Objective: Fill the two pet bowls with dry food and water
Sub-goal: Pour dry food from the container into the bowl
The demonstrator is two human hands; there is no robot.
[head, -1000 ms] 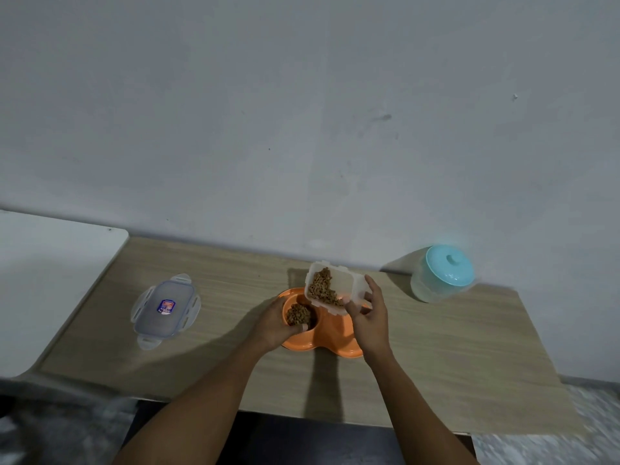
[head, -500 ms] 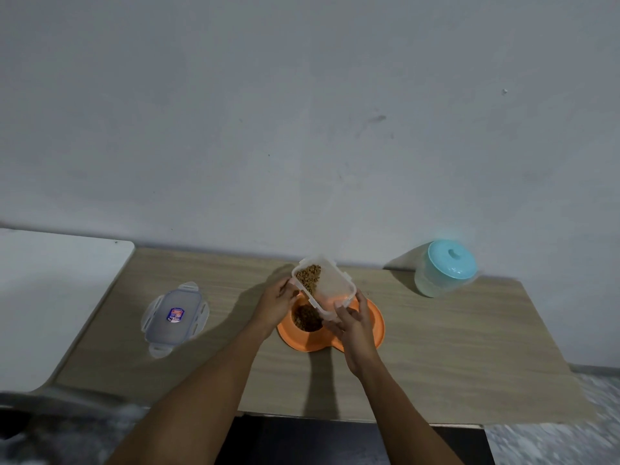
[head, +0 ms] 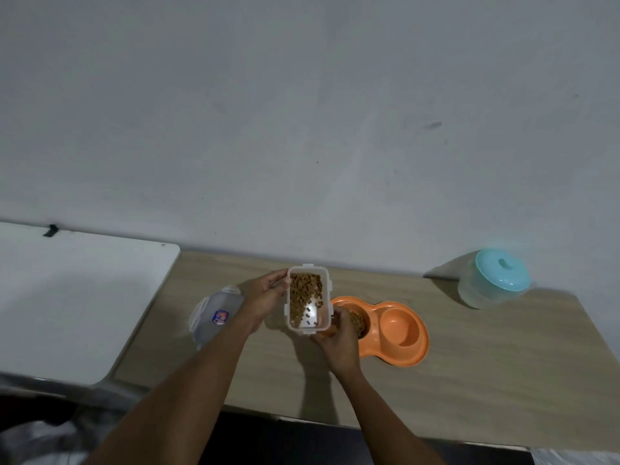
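Hands both gripping clear kibble container [head: 307, 301] — left hand [head: 265, 293] far-left corner, right hand [head: 339, 333] near edge; orange double bowl [head: 396, 333] just right, left well holds kibble — right well dry.

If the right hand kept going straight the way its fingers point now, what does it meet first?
The right hand points up and away, already gripping the near end of the food container. Beyond that lies the wall; depth is unclear.

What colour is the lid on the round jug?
Light turquoise blue lid, seen in the head view.
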